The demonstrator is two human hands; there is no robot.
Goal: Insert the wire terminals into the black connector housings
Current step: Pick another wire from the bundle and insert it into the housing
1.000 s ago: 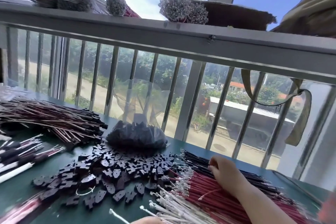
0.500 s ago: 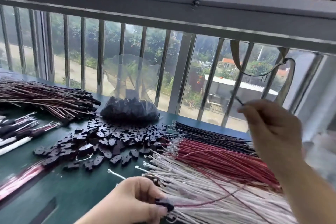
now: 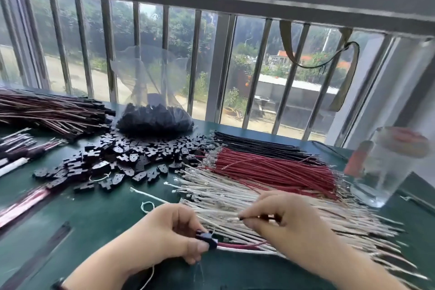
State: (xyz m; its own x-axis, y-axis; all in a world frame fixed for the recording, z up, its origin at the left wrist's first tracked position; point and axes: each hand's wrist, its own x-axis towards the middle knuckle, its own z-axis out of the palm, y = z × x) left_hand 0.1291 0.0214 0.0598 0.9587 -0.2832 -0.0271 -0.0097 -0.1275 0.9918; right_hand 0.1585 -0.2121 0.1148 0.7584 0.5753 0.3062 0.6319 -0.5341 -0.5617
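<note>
My left hand (image 3: 174,233) pinches a black connector housing (image 3: 208,239) near the table's front; a red wire and a white wire (image 3: 237,247) run out of it to the right. Just to its right, my right hand (image 3: 277,221) pinches a thin wire (image 3: 233,218) by its end, its tip pointing left toward the housing. Below both hands lie the white wires (image 3: 235,195), with red wires (image 3: 270,167) and black wires (image 3: 259,143) behind them. Loose black housings (image 3: 122,160) are heaped at centre left.
A clear bag of black housings (image 3: 153,120) stands behind the heap. Assembled wire bundles (image 3: 47,110) lie at far left. A clear plastic cup (image 3: 386,167) stands at the right edge. A barred window railing (image 3: 221,73) borders the green table (image 3: 94,219).
My right hand came down from the raised position by the railing to the white wire pile. My left hand rose into view with the housing. The camera tilted down.
</note>
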